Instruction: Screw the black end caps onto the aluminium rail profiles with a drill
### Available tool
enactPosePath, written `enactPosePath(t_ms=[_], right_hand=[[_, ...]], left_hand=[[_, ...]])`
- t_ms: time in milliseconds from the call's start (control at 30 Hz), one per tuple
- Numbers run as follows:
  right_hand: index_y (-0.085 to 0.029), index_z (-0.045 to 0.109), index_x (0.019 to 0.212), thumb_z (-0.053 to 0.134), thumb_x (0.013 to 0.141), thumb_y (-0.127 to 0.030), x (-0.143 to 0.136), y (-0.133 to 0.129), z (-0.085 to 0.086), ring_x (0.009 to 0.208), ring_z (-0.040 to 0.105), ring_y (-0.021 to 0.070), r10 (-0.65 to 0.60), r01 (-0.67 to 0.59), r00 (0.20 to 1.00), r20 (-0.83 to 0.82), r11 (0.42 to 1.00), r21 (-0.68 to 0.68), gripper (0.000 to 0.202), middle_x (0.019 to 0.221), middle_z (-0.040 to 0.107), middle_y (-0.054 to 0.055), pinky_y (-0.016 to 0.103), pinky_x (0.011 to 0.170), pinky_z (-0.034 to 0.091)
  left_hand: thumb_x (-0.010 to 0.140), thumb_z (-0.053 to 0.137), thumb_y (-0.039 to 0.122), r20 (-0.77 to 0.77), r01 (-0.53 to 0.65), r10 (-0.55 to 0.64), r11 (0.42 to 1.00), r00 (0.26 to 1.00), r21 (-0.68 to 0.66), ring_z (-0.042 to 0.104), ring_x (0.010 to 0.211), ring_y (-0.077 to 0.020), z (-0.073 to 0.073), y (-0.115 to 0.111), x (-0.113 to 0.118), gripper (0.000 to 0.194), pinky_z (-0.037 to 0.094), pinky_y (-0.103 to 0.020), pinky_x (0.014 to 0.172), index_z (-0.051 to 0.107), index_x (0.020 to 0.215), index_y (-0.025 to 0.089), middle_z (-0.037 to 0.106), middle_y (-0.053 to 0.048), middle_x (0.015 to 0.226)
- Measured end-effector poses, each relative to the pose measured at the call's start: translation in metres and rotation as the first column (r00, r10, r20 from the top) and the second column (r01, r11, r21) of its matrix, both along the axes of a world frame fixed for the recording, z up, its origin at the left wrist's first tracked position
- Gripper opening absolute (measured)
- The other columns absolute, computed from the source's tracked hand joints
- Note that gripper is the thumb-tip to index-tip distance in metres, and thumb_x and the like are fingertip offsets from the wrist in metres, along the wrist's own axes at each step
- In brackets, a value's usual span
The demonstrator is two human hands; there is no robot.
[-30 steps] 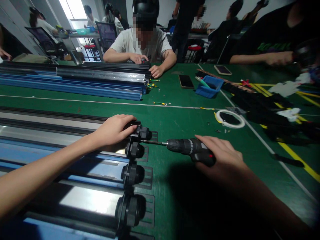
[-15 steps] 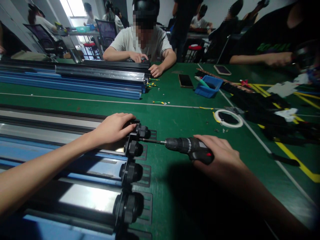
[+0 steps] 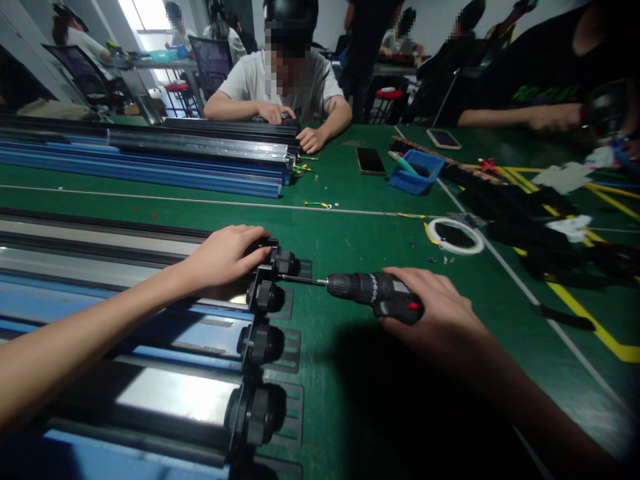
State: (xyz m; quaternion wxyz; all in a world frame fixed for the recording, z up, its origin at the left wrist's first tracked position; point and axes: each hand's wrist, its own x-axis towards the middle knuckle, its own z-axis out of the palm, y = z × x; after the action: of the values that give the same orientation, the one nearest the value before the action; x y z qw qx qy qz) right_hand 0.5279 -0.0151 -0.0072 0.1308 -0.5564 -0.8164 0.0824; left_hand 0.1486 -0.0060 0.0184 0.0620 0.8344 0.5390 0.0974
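Note:
A black power drill [image 3: 373,291] is in my right hand [image 3: 437,307], its long bit pointing left. The bit's tip meets the end of a metal profile near the black cable glands; the exact contact is too small to make out. My left hand [image 3: 227,257] rests on the far profile [image 3: 150,241], fingers curled round its end beside a black cable gland [image 3: 285,262]. Several silver and blue profiles lie side by side, with a black gland [image 3: 265,343] and slotted bracket on each visible end.
More blue and black profiles [image 3: 200,167] lie across the green table [image 3: 345,233]. Beyond them a person [image 3: 280,80] leans on the table. A phone [image 3: 370,161], a blue bin [image 3: 417,172], a white coil [image 3: 456,236] and black material with yellow strips lie to the right.
The drill and my right hand have shifted very slightly left, toward the profile end. My left hand stays in place on the profile.

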Motion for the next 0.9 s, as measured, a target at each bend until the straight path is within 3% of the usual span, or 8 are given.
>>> enactPosePath(t_ms=[467,600,667,733,900], right_hand=[[-0.030,0.053,0.132,0.064,0.075,-0.041,-0.003,0.001,0.000,0.120,0.054,0.0363,0.012,-0.012,0.999,0.036,1.000,-0.006,0.059,0.131,0.061,0.009,0.054,0.092,0.043],[-0.030,0.050,0.137,0.061,0.078,-0.042,-0.005,-0.002,0.002,0.122,0.053,0.0364,0.012,-0.013,0.997,0.082,1.000,0.013,0.060,0.134,0.059,0.009,0.052,0.089,0.045],[-0.028,0.048,0.140,0.060,0.080,-0.042,-0.005,-0.004,0.002,0.122,0.053,0.0370,0.028,-0.031,0.995,0.096,0.999,0.021,0.062,0.136,0.058,0.011,0.051,0.088,0.045],[-0.026,0.047,0.141,0.059,0.081,-0.042,-0.005,-0.005,0.002,0.122,0.053,0.0374,0.042,-0.046,0.994,0.102,0.998,0.035,0.064,0.137,0.058,0.013,0.052,0.089,0.044],[-0.025,0.045,0.143,0.058,0.082,-0.042,-0.005,-0.004,0.000,0.122,0.053,0.0389,0.059,-0.067,0.992,0.111,0.995,0.069,0.065,0.137,0.057,0.015,0.053,0.087,0.045]], left_hand=[[0.103,0.038,0.047,0.068,-0.005,0.006,1.000,0.998,-0.028,0.062,0.110,-0.0280,0.002,-0.002,0.002,0.043,0.048,-0.041,0.095,0.055,0.128,0.017,0.067,-0.012,0.119],[0.101,0.045,0.043,0.150,0.037,-0.056,0.991,0.987,0.130,0.058,0.109,-0.0260,0.012,-0.010,0.002,0.033,0.047,-0.039,0.095,0.059,0.116,0.016,0.062,-0.012,0.117],[0.100,0.046,0.042,0.070,0.089,-0.105,0.976,0.992,0.201,0.057,0.101,-0.0254,0.018,-0.014,0.002,0.030,0.047,-0.038,0.090,0.063,0.099,0.017,0.061,-0.011,0.106],[0.102,0.043,0.042,-0.041,0.143,-0.138,0.975,0.990,0.172,0.057,0.089,-0.0229,0.022,-0.019,0.003,0.035,0.046,-0.035,0.080,0.063,0.086,0.018,0.060,-0.009,0.093],[0.107,0.030,0.041,-0.141,0.139,-0.135,0.990,0.981,0.019,0.057,0.072,-0.0187,0.017,-0.024,0.008,0.042,0.039,-0.032,0.066,0.059,0.086,0.020,0.059,-0.004,0.080]])
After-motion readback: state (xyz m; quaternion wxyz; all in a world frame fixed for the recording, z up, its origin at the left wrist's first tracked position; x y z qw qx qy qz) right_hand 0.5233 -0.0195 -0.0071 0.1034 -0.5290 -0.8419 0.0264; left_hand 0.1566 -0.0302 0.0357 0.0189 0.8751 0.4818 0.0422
